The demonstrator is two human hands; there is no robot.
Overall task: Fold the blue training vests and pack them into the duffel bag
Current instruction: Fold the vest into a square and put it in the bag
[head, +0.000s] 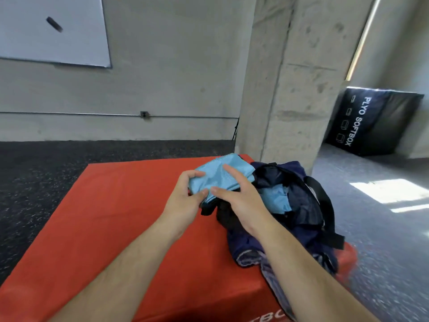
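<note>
A folded light-blue mesh vest (222,174) is held above the left end of the navy duffel bag (299,212). My left hand (185,196) grips the vest's near left corner between thumb and fingers. My right hand (239,196) holds its near edge, thumb below and fingers spread over the top. The bag lies open on the right side of the red soft box (116,217). Another light-blue vest (276,197) lies inside the bag's opening. Black straps (325,205) hang over the bag's right side.
A concrete pillar (285,77) stands right behind the box. A black plyo soft box (371,122) leans at the far right. Dark rubber floor (41,173) lies to the left, grey floor to the right. A whiteboard (53,29) hangs on the wall.
</note>
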